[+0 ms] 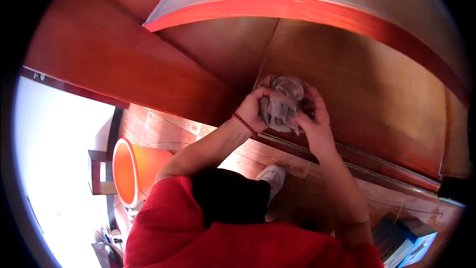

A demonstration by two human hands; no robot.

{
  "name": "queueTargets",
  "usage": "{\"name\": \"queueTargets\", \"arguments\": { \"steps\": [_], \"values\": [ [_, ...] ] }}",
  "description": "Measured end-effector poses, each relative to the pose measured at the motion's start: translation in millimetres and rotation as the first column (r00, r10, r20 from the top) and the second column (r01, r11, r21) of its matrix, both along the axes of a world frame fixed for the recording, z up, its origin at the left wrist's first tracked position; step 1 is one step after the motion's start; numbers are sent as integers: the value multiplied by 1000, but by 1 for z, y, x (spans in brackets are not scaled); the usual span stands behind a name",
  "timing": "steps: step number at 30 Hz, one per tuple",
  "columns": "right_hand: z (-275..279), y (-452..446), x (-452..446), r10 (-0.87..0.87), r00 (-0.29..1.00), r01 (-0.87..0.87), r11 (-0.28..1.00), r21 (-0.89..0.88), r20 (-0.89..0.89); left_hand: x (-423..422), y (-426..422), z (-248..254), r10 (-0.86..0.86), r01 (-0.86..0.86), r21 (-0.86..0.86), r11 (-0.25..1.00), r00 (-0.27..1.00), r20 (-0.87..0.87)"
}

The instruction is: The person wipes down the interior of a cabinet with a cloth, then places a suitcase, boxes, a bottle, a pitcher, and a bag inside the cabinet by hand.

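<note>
A crumpled grey cloth [281, 104] is bunched up between my two hands, in front of the brown wooden panel [367, 84]. My left hand [252, 110], with a dark red braided bracelet at the wrist, grips the bundle's left side. On the opposite side my right hand [316, 119] has its fingers and thumb curled round the cloth. Some of the fingertips are hidden behind the folds.
An orange bucket [148, 166] stands on the tiled floor at the left, near a small dark stool [99, 172]. A curved red-edged ledge [258, 7] arches above. At the lower right lies a blue box [416, 248].
</note>
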State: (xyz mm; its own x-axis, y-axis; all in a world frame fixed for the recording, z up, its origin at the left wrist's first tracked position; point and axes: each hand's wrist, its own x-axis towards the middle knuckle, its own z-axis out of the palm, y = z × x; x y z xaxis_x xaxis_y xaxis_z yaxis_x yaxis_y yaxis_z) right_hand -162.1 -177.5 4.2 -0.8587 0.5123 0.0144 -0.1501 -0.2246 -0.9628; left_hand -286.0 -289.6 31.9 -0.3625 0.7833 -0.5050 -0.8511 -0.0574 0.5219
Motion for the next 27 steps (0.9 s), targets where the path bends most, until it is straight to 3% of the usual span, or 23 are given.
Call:
{"name": "queueTargets", "arguments": {
  "steps": [1,2,3,4,5,6,7,8,9,11,12,13,14,15,16,18,20,21,24,25,27],
  "values": [
    [0,-5,-6,21,1000,-21,1000,17,6,-4,0,-1,67,-68,19,998,997,48],
    [-2,-10,-13,-121,993,104,905,414,15,-8,3,0,109,-109,11,994,994,-17],
    [-1,-13,-20,-250,967,201,644,738,-45,-11,7,2,129,-129,27,991,992,-13],
    [2,-9,-29,-264,960,232,550,803,-96,-13,13,9,222,-221,151,963,975,7],
    [8,-6,-41,-243,965,219,545,809,-98,-17,16,18,312,-310,269,912,949,38],
    [18,-1,-55,-127,989,148,850,506,-75,-25,15,26,338,-318,333,888,941,-4],
    [30,3,-68,-12,996,22,994,110,-89,-29,13,39,346,-329,351,877,938,14],
    [49,12,-78,86,996,-88,974,-210,-18,-27,12,53,401,-359,418,834,916,-14],
    [70,16,-91,12,999,-19,975,-223,-32,-24,13,64,452,-376,486,789,891,-43],
    [98,22,-121,-80,992,31,901,-433,-96,-15,9,78,408,-290,574,766,909,-85],
    [104,19,-131,-83,992,34,902,-430,-95,-18,7,75,436,-290,590,754,892,-119],
    [107,15,-140,-117,985,117,993,-9,-130,-20,2,74,453,-295,586,755,880,-141],
    [110,10,-147,-132,976,193,891,411,-173,-22,-2,73,470,-300,583,755,868,-163],
    [114,4,-154,-123,969,245,618,747,-216,-20,-8,75,477,-311,561,767,861,-175],
    [124,-4,-163,-52,948,309,387,869,-314,-20,-13,77,492,-366,490,791,857,-155],
    [127,-13,-167,53,924,369,137,919,-379,-18,-20,70,442,-339,435,834,883,-158],
    [121,-22,-159,122,929,143,751,644,-350,-20,-28,57,412,-322,397,859,896,-164],
    [108,-28,-164,145,799,249,804,540,-584,-19,-28,52,393,-307,388,869,904,-166],
    [84,-27,-147,271,828,169,714,679,-491,-17,-26,29,381,-331,340,880,920,-90],
    [80,-23,-143,352,848,115,606,787,-395,-17,-25,21,390,-368,299,880,920,-15],
    [68,-20,-130,395,900,-63,537,841,-186,-15,-24,9,344,-321,366,873,939,3]
  ]
}}
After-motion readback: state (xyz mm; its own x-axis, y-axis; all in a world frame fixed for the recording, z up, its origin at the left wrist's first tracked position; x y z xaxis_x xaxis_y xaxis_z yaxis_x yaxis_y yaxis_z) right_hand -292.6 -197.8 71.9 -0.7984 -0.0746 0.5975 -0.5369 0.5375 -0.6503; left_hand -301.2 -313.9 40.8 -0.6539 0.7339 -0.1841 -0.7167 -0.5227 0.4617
